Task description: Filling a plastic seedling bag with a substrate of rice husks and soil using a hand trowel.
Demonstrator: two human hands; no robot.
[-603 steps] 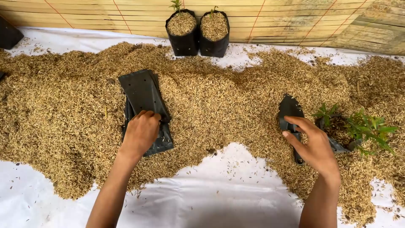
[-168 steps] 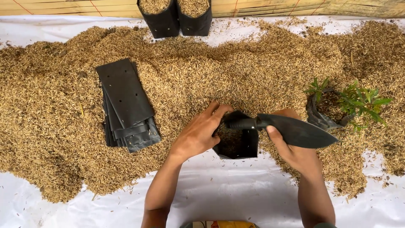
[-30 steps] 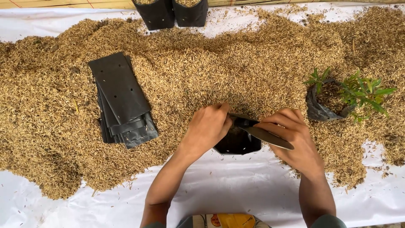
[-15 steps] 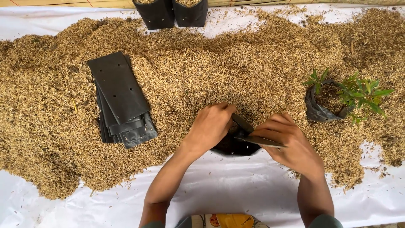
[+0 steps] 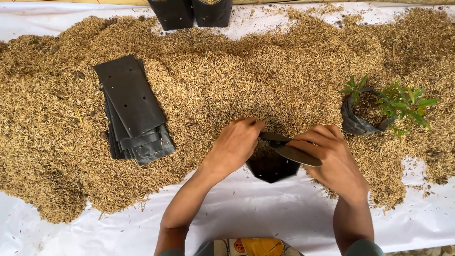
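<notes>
Observed left hand (image 5: pixel 235 143) clamped on black grow bag (image 5: pixel 270 166) rim, right hand (image 5: pixel 332 159) closed around trowel (image 5: pixel 291 150) just above; advised holding mouth wide, tipping husk (image 5: pixel 227 71) slowly.

L hand (image 5: pixel 237 144) cupped, R hand (image 5: pixel 334 159) gripping, arms converging.

One head-worn camera looks steeply down from just above the person's forearms, facing forward over the husk-strewn white sheet (image 5: pixel 265 213), fairly close.

Flat bags (image 5: pixel 132 111) left, seedling (image 5: pixel 395 102) right
</notes>
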